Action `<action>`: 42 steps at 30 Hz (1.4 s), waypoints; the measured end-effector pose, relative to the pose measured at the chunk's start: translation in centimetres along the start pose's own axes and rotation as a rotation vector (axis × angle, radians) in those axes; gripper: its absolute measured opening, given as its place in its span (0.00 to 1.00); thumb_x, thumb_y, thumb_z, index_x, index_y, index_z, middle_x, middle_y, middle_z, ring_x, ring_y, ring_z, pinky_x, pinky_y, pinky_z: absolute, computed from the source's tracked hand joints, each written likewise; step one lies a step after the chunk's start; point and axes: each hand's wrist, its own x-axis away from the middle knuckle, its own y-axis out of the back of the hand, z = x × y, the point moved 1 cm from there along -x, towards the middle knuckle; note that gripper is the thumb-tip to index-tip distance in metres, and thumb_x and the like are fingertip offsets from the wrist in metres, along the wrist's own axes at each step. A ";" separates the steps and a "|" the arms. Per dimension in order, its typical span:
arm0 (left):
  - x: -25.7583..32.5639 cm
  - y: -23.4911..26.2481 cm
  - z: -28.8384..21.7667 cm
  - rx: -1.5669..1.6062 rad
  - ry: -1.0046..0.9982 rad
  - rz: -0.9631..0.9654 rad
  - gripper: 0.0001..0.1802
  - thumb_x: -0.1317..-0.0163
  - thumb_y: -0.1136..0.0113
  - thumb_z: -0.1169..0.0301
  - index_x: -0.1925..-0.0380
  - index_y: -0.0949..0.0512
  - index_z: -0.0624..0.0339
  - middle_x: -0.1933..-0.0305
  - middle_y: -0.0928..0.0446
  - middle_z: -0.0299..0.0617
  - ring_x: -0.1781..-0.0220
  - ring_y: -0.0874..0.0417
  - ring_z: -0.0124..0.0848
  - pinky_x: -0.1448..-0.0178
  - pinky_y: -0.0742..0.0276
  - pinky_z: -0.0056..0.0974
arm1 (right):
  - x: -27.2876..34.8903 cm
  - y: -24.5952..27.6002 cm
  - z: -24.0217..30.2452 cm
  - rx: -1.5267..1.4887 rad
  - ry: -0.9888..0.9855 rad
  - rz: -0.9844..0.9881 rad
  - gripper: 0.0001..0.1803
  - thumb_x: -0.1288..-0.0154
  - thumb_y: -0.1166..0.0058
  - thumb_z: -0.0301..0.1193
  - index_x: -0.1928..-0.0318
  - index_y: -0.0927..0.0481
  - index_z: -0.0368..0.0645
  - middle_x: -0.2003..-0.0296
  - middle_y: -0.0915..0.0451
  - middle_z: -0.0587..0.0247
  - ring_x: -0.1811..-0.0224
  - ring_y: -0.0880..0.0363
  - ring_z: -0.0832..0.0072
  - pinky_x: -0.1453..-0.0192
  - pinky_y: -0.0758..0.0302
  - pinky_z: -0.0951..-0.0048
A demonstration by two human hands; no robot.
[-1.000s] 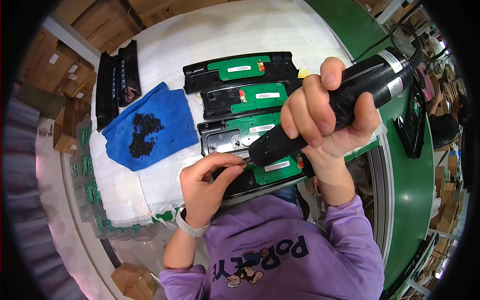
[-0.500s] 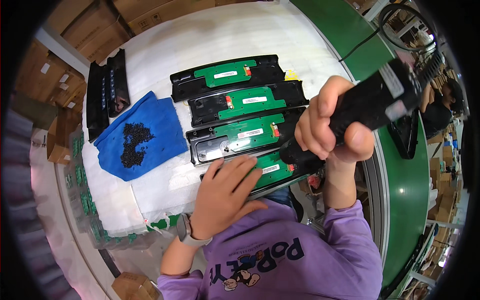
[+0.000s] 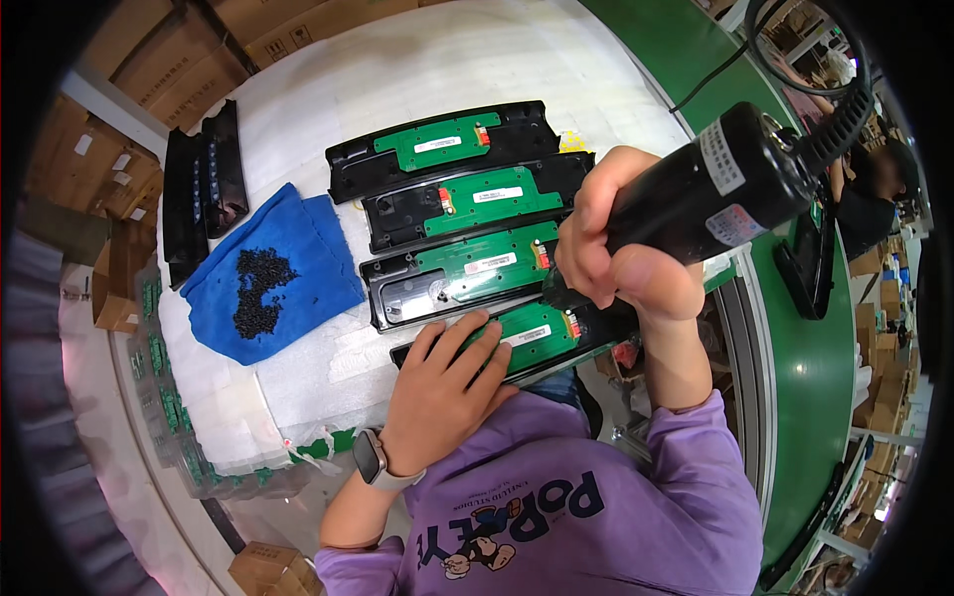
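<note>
I see right hand (image 3: 631, 248) clasping black screwdriver (image 3: 730, 189), angled down near green board (image 3: 553, 323) on nearest black panel (image 3: 608, 325); left hand (image 3: 437, 397), pinching at screwdriver's tip moments ago, now flat on panel, fingers spread, gripping nothing visible, likely bracing; tip contact hidden from me

The head camera, left unit of a side-by-side fisheye pair worn on the person's head, faces steeply downward. It views the desk (image 3: 477, 60) from above its near edge, at close working range; the right grip (image 3: 656, 283) lies nearer the lens than the desk. The wearer's purple shirt (image 3: 636, 477) fills the lower centre; cardboard boxes (image 3: 288, 45) bound the far side. The view is upright, unmirrored; straight edges curve toward the dark rim.
</note>
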 end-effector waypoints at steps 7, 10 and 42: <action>0.0 0.1 0.1 0.014 0.019 0.044 0.19 0.52 0.37 0.64 0.61 0.24 0.63 0.54 0.26 0.44 0.45 0.29 0.42 0.48 0.32 0.44 | -0.5 -1.7 -1.4 0.116 0.012 0.144 0.15 0.59 0.39 0.23 0.77 0.35 0.38 0.86 0.35 0.67 0.86 0.36 0.81 0.82 0.39 0.81; -0.1 0.3 0.3 0.018 0.013 0.024 0.19 0.53 0.37 0.64 0.62 0.24 0.63 0.54 0.26 0.44 0.45 0.29 0.41 0.48 0.32 0.43 | -0.5 -1.9 -1.2 0.081 -0.078 0.094 0.15 0.58 0.39 0.23 0.76 0.35 0.38 0.85 0.34 0.65 0.84 0.35 0.80 0.80 0.37 0.81; 4.1 8.8 13.0 -0.592 0.703 -0.454 0.04 0.46 0.44 0.76 0.71 0.22 0.65 0.72 0.25 0.48 0.72 0.23 0.46 0.69 0.27 0.40 | -0.4 -1.2 -0.5 -0.311 0.160 0.322 0.25 0.55 0.32 0.32 0.63 0.34 0.35 0.84 0.30 0.64 0.86 0.33 0.78 0.81 0.34 0.78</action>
